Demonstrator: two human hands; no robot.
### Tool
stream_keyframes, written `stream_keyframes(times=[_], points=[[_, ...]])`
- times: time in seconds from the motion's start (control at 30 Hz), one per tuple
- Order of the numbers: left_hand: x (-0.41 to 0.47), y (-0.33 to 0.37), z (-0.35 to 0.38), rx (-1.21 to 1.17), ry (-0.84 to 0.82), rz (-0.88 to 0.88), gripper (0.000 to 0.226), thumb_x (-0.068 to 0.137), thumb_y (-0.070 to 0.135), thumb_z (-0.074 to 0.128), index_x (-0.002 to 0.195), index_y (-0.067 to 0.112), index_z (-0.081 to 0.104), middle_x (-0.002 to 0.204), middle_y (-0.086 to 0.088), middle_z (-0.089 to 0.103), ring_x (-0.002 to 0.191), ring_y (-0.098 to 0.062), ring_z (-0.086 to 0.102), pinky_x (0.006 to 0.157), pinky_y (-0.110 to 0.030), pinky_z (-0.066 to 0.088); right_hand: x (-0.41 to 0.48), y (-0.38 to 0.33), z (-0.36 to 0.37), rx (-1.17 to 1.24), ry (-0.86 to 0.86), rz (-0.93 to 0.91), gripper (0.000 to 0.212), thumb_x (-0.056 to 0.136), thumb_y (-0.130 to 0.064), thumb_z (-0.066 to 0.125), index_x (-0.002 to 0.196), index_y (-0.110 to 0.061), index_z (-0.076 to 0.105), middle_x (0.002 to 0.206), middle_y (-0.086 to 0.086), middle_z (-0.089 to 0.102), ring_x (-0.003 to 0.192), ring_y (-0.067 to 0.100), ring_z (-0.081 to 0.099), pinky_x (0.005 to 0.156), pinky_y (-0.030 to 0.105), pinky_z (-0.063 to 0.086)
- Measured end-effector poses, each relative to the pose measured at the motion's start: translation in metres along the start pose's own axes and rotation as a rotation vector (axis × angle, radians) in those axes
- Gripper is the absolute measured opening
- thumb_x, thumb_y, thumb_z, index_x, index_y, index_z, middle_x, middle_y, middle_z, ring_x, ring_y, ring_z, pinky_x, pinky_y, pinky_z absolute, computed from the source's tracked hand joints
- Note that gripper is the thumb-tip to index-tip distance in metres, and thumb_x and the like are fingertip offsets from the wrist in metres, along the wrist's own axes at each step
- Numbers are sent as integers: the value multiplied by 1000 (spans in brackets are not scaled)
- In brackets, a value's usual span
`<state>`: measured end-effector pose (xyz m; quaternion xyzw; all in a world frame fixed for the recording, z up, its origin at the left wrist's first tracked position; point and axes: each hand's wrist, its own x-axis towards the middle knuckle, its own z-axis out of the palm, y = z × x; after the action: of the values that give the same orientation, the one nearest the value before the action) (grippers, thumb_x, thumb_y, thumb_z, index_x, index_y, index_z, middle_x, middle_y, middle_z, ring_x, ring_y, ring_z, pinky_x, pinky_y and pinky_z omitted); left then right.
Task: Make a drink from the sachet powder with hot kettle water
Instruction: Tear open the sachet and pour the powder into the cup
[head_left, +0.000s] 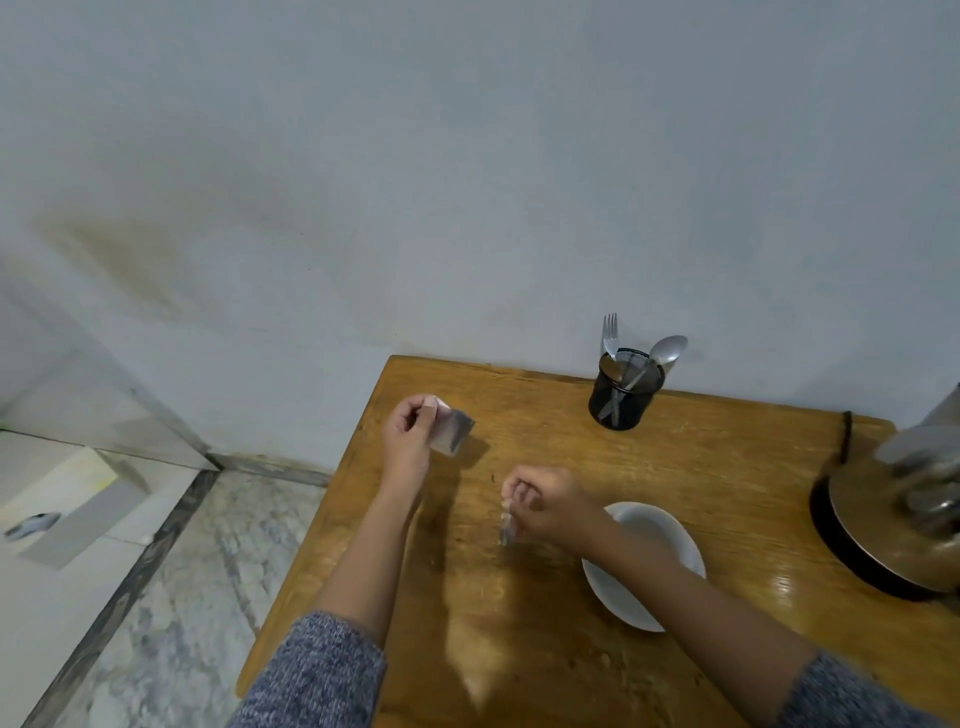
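Sachet (453, 430) pinched in left hand (410, 435) near table edge (332, 499); right hand (545, 506) pinches torn strip (506, 531).

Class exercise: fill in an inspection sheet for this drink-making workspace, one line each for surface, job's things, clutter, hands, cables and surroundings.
Surface: wooden table, glossy, against a wall.
Job's things: sachet held up; torn-off strip; white bowl, contents unclear; kettle at right edge, blurred.
Clutter: black mesh holder with fork and spoon.
Hands: left hand pinches the sachet; right hand pinches the strip beside the bowl.
Cables: dark cord behind the kettle.
Surroundings: pale wall; marble floor.
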<state>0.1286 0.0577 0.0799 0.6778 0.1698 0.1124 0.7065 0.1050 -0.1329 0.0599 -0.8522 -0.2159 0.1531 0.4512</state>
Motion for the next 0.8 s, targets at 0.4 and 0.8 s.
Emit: stream_keyframes(times=[0.4,0.8], points=[[-20,-32,-26,88,-117,-67,13,90,9,52,83,11,62,76,0,59,71,-6,51,62,-9,41,-8,32,77,-249,-118,261,16,80,-3,54,95,-10,57,97,-2,49,88,18,52,74,35,47],[-34,-28,33,-25,-269,-140,12,89,11,54,95,6,64,82,1,62,74,-3,58,62,-9,46,-18,-2,37,373,310,370,23,83,-11,67,102,-16,56,90,-2,64,85,17,63,69,25,55]])
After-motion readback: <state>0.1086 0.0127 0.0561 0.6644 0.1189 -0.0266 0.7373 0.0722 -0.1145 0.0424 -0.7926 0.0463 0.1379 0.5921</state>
